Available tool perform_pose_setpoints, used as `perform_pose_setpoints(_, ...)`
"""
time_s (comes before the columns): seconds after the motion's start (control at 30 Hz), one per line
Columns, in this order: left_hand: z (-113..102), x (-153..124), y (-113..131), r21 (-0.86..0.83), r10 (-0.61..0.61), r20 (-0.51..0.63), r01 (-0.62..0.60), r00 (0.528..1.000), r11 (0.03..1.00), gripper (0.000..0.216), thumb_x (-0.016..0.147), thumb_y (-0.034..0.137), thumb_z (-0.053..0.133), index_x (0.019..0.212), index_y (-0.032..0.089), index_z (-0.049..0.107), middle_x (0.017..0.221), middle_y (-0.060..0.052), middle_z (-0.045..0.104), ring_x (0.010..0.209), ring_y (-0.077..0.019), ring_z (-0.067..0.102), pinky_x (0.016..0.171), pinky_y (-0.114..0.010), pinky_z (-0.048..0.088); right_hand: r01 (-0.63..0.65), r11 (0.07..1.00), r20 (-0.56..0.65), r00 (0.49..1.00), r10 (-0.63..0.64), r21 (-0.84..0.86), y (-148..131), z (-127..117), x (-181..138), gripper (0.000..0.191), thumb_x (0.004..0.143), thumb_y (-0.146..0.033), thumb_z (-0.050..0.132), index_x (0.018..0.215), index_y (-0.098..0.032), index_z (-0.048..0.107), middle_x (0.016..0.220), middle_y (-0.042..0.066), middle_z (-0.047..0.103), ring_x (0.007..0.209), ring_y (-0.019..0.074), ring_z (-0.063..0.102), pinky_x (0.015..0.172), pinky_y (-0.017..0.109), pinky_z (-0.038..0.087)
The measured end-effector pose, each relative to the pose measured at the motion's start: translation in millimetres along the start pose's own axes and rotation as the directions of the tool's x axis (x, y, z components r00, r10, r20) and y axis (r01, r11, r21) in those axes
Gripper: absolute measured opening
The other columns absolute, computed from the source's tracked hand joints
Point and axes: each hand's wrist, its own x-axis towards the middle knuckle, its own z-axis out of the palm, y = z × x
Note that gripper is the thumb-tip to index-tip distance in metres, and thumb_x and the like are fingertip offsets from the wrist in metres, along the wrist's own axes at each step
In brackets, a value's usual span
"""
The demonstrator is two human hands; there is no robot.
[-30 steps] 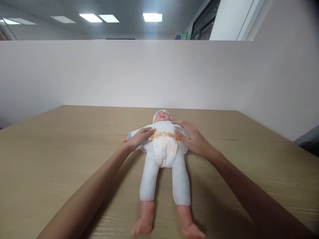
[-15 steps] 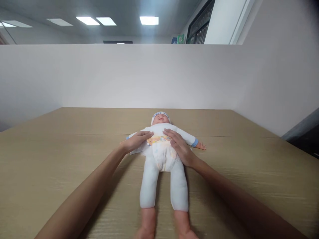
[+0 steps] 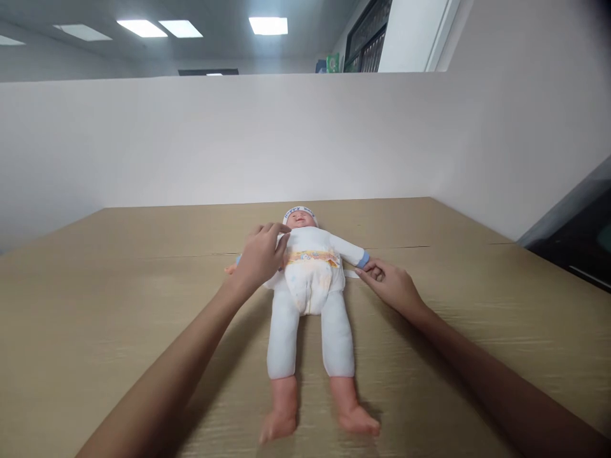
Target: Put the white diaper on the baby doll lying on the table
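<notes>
A baby doll (image 3: 312,238) lies on its back, feet toward me, in a white suit with blue cuffs and a printed cap. Around its hips is a white diaper (image 3: 310,286) with an orange patterned waistband. My right hand (image 3: 394,286) is closed beside the doll's cuff, pinching the end of a white diaper tab (image 3: 351,274) that stretches out from the diaper's side. Over the doll's chest, at the left, hovers my left hand (image 3: 262,254), its fingers bent with the thumb apart and nothing visible in it. It hides part of the doll's arm and the diaper's left side.
A wooden tabletop (image 3: 143,318) lies beneath the doll. White partition walls (image 3: 267,140) rise behind and at the right. Something dark (image 3: 573,229) stands past the table's right edge.
My right hand has left the diaper's front, moved right and closed on the tab. My left hand has lifted off the diaper toward the doll's chest. The view has shifted slightly.
</notes>
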Motion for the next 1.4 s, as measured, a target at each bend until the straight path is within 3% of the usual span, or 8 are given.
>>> perform_pose_setpoints(0.1,2,-1,37,0.026,0.187,-0.026,-0.186,0.982,0.982,0.029,0.111,0.037,0.046,0.122,0.021,0.068,0.128,-0.011,0.073,0.123,-0.0317,0.059,0.106,-0.048,0.046,-0.063,0.997,-0.011,0.998,0.062,-0.037,-13,5,0,0.041,0.094,-0.068,0.068,0.098,-0.027,0.074,0.075,0.001,0.072,0.073,0.0250,0.069,0.067,0.034,0.043)
perform_pose_setpoints(0.2,16,-1,65,0.020,0.330,0.123,-0.334,0.936,0.942,0.028,0.110,0.044,0.053,0.119,0.023,0.070,0.128,-0.009,0.073,0.128,-0.0315,0.059,0.111,-0.049,0.046,-0.103,0.992,-0.007,0.995,0.103,-0.068,-26,11,2,0.035,0.092,-0.060,0.072,0.103,-0.026,0.072,0.075,0.001,0.072,0.079,0.0271,0.070,0.068,0.033,0.041)
perform_pose_setpoints(0.27,30,1,73,0.077,0.333,0.250,-0.361,0.909,0.929,0.028,0.106,0.047,0.060,0.118,0.024,0.072,0.129,-0.009,0.073,0.128,-0.0321,0.060,0.111,-0.051,0.047,-0.164,0.984,0.008,0.986,0.165,-0.063,-31,12,5,0.029,0.090,-0.053,0.076,0.097,-0.026,0.069,0.076,0.001,0.072,0.082,0.0271,0.070,0.069,0.033,0.040)
perform_pose_setpoints(0.43,55,7,66,0.188,0.244,0.353,-0.324,0.903,0.927,0.037,0.100,0.056,0.066,0.117,0.025,0.077,0.133,-0.007,0.075,0.133,-0.0349,0.058,0.116,-0.055,0.045,-0.239,0.971,0.027,0.971,0.239,-0.003,-28,15,11,0.028,0.084,-0.048,0.082,0.087,-0.026,0.066,0.080,0.003,0.072,0.083,0.0261,0.068,0.069,0.032,0.040)
perform_pose_setpoints(0.7,60,6,57,0.165,0.231,0.306,-0.290,0.924,0.943,0.048,0.098,0.054,0.068,0.131,0.021,0.076,0.157,-0.011,0.066,0.152,-0.0336,0.053,0.137,-0.057,0.026,-0.190,0.957,0.125,0.978,0.166,0.221,-20,9,10,0.032,0.086,-0.054,0.068,0.074,-0.026,0.058,0.068,-0.002,0.060,0.067,0.0195,0.055,0.066,0.032,0.037)
perform_pose_setpoints(0.8,61,4,55,0.163,0.223,0.283,-0.276,0.933,0.947,0.052,0.097,0.060,0.069,0.131,0.021,0.077,0.157,-0.011,0.066,0.151,-0.0345,0.054,0.136,-0.058,0.028,-0.167,0.922,0.167,0.979,0.114,0.349,-22,-4,8,0.041,0.083,-0.063,0.064,0.070,-0.026,0.052,0.069,-0.003,0.056,0.068,0.0180,0.053,0.066,0.031,0.039)
perform_pose_setpoints(1.1,64,-1,56,0.140,0.222,0.277,-0.268,0.935,0.953,0.060,0.090,0.060,0.078,0.134,0.020,0.075,0.156,-0.012,0.066,0.157,-0.0325,0.048,0.138,-0.056,0.025,-0.146,0.810,0.210,0.977,0.029,0.568,-61,-16,3,0.042,0.088,-0.060,0.070,0.070,-0.025,0.052,0.061,-0.006,0.044,0.061,0.0156,0.041,0.062,0.031,0.031)
perform_pose_setpoints(1.4,63,-1,55,0.126,0.230,0.260,-0.270,0.938,0.955,0.052,0.088,0.053,0.078,0.125,0.019,0.071,0.143,-0.012,0.073,0.150,-0.0327,0.054,0.135,-0.053,0.031,-0.113,0.782,0.280,0.957,-0.081,0.613,-94,5,40,0.051,0.093,-0.068,0.065,0.068,-0.025,0.054,0.064,-0.003,0.055,0.065,0.0175,0.052,0.066,0.033,0.043)
